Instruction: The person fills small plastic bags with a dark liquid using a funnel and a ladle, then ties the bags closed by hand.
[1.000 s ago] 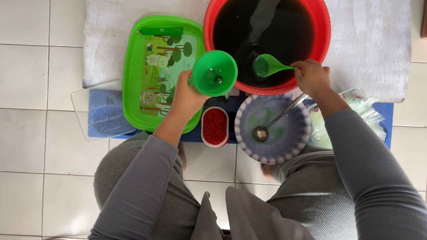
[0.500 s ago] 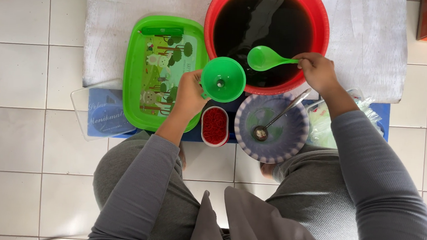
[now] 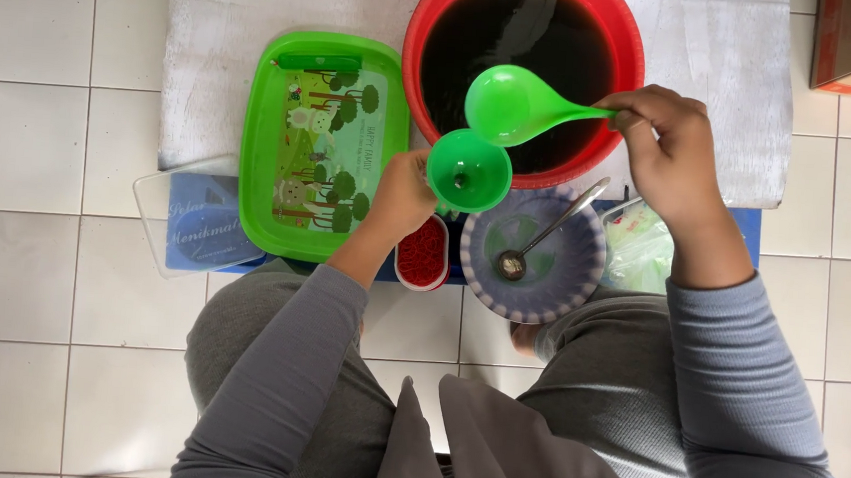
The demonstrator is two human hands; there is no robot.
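Right hand point(image 3: 666, 151) grips the green ladle point(image 3: 515, 106) over the red basin point(image 3: 623, 53) of dark liquid; left hand point(image 3: 401, 195) clasps the green funnel point(image 3: 468, 170) just below. Green tray point(image 3: 261, 158) left, spoon in patterned bowl point(image 3: 583, 270) right, on floor tiles.

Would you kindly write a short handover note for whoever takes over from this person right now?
Left hand: holds the green funnel upright at the red basin's near rim.
Right hand: grips the green ladle, its bowl just above the funnel.
The basin holds dark liquid.
Done: ladle brought over the funnel.
Left: pouring; what sits under the funnel is hidden.
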